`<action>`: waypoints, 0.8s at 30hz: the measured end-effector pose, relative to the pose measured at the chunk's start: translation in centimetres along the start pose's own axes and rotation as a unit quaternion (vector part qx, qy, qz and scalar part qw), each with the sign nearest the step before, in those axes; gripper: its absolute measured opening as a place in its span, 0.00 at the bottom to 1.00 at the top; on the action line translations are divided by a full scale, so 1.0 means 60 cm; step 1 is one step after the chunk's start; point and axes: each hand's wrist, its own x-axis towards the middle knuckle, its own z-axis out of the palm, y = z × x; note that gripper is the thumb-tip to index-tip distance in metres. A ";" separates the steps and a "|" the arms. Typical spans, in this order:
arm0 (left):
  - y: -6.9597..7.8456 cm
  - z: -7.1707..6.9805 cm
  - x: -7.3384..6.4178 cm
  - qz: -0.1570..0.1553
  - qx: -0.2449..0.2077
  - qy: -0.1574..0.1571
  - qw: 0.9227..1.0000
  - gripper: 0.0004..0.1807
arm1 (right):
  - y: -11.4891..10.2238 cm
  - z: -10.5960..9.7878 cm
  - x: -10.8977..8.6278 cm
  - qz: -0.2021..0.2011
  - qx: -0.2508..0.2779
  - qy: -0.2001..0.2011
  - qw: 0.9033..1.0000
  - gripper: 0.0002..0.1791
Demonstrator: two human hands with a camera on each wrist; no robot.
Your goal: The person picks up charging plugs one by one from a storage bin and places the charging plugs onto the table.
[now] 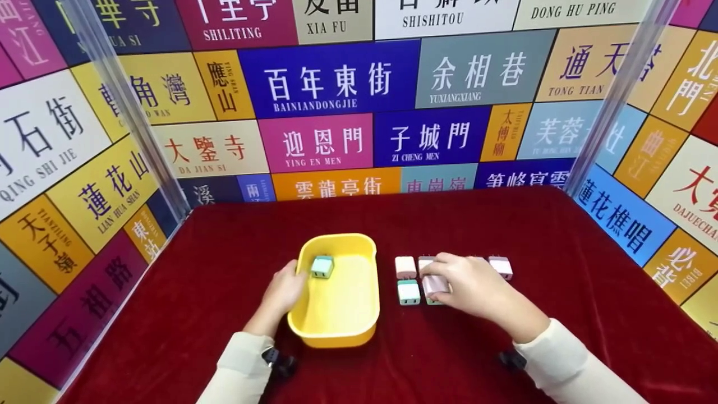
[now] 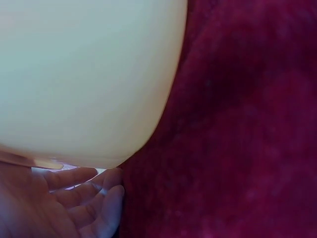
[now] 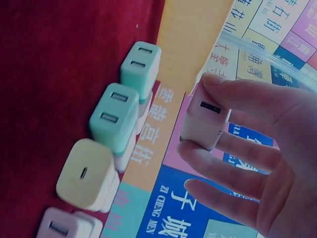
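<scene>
My left hand (image 1: 285, 289) grips the left rim of a yellow plastic basin (image 1: 334, 338), thumb over the edge and fingers outside. In the left wrist view the basin's wall (image 2: 89, 79) looms above those fingers. A mint-green charger plug (image 1: 322, 267) lies inside the basin, near its far left. My right hand (image 1: 477, 286) pinches a pale pink charger plug (image 3: 203, 119) between thumb and fingers, raised above the others. One dark USB slot shows on it. Under and around this hand stand several plugs in two rows, among them a pink one (image 1: 404, 267) and a mint one (image 1: 409, 292).
A lilac plug (image 1: 500, 267) stands at the right end of the back row. The right wrist view also shows a cream plug (image 3: 85, 173) with a single small port. Dark red cloth (image 1: 449, 359) covers the table, and sign-printed panels (image 1: 336, 78) rise behind it.
</scene>
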 end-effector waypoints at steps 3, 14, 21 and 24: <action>0.008 -0.004 -0.006 -0.002 0.005 0.001 1.000 0.27 | 0.010 -0.003 -0.010 0.003 0.005 -0.002 1.000 0.19; 0.050 -0.025 -0.040 -0.004 -0.011 -0.002 1.000 0.21 | 0.054 -0.013 -0.049 0.052 0.016 -0.012 0.998 0.21; 0.004 -0.004 -0.005 0.019 0.012 0.006 1.000 0.23 | 0.079 -0.018 -0.070 0.075 0.004 -0.023 0.997 0.21; 0.022 -0.012 -0.017 0.006 -0.004 0.000 1.000 0.23 | 0.090 -0.023 -0.077 0.089 0.006 -0.031 0.996 0.22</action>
